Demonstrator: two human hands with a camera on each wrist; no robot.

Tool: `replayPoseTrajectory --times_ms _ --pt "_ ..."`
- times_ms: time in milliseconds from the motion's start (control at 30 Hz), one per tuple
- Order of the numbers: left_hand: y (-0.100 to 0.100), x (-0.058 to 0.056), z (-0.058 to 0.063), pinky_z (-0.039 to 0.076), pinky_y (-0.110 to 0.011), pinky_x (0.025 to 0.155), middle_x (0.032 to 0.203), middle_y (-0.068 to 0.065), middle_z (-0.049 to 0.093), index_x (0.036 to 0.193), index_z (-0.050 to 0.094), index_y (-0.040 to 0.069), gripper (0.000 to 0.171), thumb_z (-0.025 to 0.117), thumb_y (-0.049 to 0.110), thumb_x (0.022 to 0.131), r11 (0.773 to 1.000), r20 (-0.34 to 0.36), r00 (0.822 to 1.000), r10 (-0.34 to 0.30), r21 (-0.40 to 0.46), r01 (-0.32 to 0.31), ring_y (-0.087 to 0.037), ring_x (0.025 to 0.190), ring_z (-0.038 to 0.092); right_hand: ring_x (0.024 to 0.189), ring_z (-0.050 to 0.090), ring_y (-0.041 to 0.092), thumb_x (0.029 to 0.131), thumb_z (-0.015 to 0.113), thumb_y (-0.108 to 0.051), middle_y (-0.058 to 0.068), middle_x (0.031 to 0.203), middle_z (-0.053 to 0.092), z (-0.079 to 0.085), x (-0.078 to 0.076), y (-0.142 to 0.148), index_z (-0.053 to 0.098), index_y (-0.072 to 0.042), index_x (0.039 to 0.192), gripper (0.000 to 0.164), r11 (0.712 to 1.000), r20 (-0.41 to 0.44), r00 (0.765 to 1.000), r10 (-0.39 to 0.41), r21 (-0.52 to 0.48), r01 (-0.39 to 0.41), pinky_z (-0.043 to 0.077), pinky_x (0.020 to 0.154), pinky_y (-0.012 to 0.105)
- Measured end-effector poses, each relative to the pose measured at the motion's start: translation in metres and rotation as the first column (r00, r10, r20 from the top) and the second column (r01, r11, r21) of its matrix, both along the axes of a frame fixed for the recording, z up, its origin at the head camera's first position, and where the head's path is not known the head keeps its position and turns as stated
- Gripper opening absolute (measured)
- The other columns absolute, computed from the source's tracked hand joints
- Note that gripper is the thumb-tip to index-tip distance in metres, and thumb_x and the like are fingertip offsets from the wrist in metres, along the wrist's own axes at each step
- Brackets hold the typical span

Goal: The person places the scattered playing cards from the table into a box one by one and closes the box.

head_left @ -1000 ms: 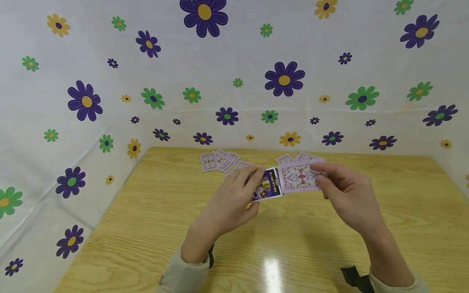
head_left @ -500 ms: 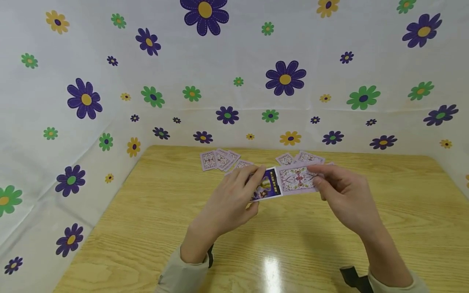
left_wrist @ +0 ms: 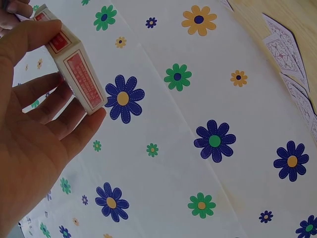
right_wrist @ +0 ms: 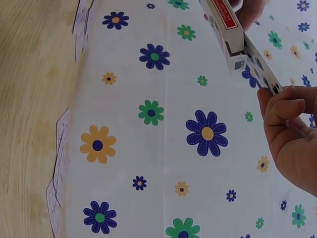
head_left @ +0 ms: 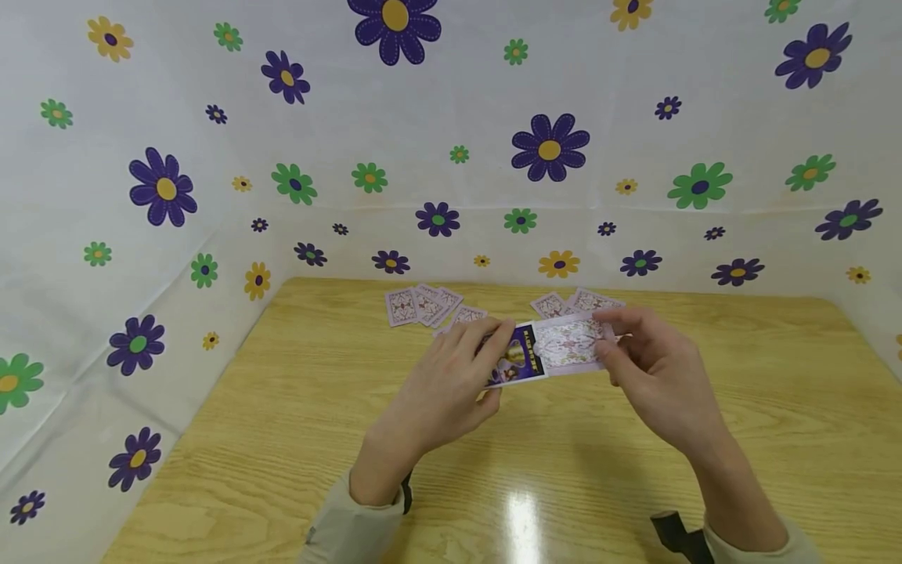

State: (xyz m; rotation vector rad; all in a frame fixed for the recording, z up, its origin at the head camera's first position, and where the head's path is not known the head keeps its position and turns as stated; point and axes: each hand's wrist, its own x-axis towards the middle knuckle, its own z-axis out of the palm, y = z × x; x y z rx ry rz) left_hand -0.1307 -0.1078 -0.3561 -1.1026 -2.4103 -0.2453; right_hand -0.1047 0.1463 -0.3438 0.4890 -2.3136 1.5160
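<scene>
In the head view my left hand (head_left: 440, 376) grips a purple-fronted card box (head_left: 517, 356) above the table, its mouth turned right. My right hand (head_left: 665, 384) pinches a playing card (head_left: 569, 345), pattern-backed, by its right end between thumb and fingers. The card's left end lies right at the box mouth. In the left wrist view the thumb and fingers hold the box (left_wrist: 79, 74) by its edges, showing a red label. Spots show on the underside of the card (right_wrist: 260, 63) in the right wrist view, where a flap hangs at the box mouth.
Several playing cards (head_left: 402, 307) lie face down at the back left of the wooden table (head_left: 296, 407). More face-down cards (head_left: 595, 301) lie at the back right, partly hidden by the held card. A flower-printed cloth (head_left: 479, 102) rises behind and at the sides.
My right hand has moved slightly left, bringing the card closer to the box mouth, and the gap seen there has closed. My left hand with the box stays nearly still.
</scene>
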Motion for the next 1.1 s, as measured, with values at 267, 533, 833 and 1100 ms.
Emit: replayPoseTrajectory --times_ms 267,533,833,1100 --pt "0.0020 -0.0013 -0.0012 0.049 -0.038 0.099 0.130 -0.015 0.056 0.140 0.051 -0.001 0.066 0.075 0.015 0.081 1.000 -0.015 1.000 -0.007 0.007 0.007 -0.029 0.115 0.057 0.061 0.058 0.015 0.092 0.061 0.008 0.010 0.097 0.059 -0.0013 -0.0023 -0.0042 0.056 0.004 0.125 0.034 0.997 0.021 0.999 -0.045 -0.054 0.046 0.051 0.048 0.024" --pt "0.0029 -0.0013 -0.0011 0.050 -0.038 0.098 0.131 -0.015 0.055 0.141 0.049 -0.001 0.068 0.076 0.016 0.081 1.000 -0.008 1.000 -0.014 0.012 0.014 -0.029 0.115 0.057 0.061 0.063 0.018 0.092 0.063 0.007 0.011 0.089 0.061 -0.0028 -0.0026 -0.0063 0.061 0.006 0.119 0.028 0.996 0.025 1.000 0.008 -0.092 -0.006 0.057 0.052 0.028" --pt "0.0040 -0.0010 -0.0015 0.049 -0.037 0.099 0.130 -0.015 0.055 0.140 0.049 -0.001 0.069 0.078 0.018 0.081 1.000 0.004 1.000 -0.023 0.019 0.023 -0.029 0.115 0.057 0.065 0.066 0.017 0.092 0.062 0.008 0.010 0.090 0.059 -0.0040 -0.0009 -0.0082 0.062 0.006 0.119 0.027 0.993 0.040 0.998 0.040 -0.109 -0.035 0.059 0.056 0.031" --pt "0.0054 -0.0002 -0.0010 0.049 -0.036 0.100 0.131 -0.015 0.054 0.141 0.049 -0.001 0.069 0.078 0.019 0.082 0.999 0.010 0.999 -0.035 0.029 0.034 -0.027 0.116 0.057 0.070 0.063 0.016 0.090 0.064 0.009 0.008 0.095 0.058 -0.0047 0.0015 -0.0097 0.064 0.005 0.120 0.031 0.998 0.046 0.999 0.027 -0.063 -0.024 0.058 0.056 0.028"
